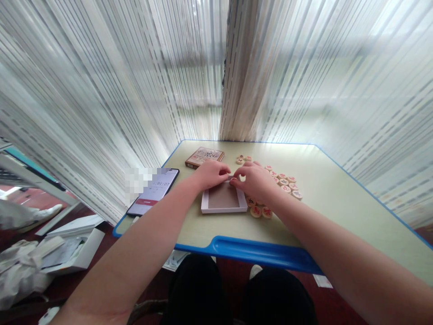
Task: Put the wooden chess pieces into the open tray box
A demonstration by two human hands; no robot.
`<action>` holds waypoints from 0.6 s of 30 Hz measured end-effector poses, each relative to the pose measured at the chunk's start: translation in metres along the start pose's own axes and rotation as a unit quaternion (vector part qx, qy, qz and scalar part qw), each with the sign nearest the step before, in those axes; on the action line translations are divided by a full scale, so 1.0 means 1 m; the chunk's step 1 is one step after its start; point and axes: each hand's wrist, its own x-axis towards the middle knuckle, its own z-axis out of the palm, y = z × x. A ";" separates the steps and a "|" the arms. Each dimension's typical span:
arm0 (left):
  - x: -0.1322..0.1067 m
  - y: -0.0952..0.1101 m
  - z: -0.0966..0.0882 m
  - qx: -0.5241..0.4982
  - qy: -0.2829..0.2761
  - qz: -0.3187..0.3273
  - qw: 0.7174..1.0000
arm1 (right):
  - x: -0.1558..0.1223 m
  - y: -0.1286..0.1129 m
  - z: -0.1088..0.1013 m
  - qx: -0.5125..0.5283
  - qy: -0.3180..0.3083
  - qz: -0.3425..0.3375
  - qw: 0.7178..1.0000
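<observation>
Open white box (pixel 223 210), flat on the table (pixel 338 189); left hand (pixel 213 174) and right hand (pixel 255 178) at its far rim, fingers curled, grip impossible to tell. Best worked with light fingertips, box level, loose game pieces (pixel 284 182) alongside undisturbed.

your bare left forearm (pixel 158 221) reaches forward and inward from the lower left, while your bare right forearm (pixel 324 234) slants in from the lower right. your left hand (pixel 214 173) and right hand (pixel 254 179) nearly meet, backs turned upward, fingers (pixel 241 171) curled toward the thumbs (pixel 237 183). whether either hand pinches firmly is too small to tell.
</observation>
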 end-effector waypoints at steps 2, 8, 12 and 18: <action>0.000 0.000 0.000 0.000 -0.002 0.005 1.000 | -0.001 -0.002 -0.001 -0.030 -0.023 -0.004 0.999; 0.002 0.002 -0.002 0.008 -0.022 0.015 1.000 | -0.001 0.000 0.002 -0.052 -0.038 -0.020 0.998; 0.002 0.003 -0.003 0.016 -0.020 0.009 1.000 | -0.001 0.000 0.004 -0.033 -0.038 0.004 0.999; 0.001 0.003 -0.003 0.000 -0.021 0.015 1.000 | -0.004 -0.001 0.002 -0.044 -0.029 -0.006 0.999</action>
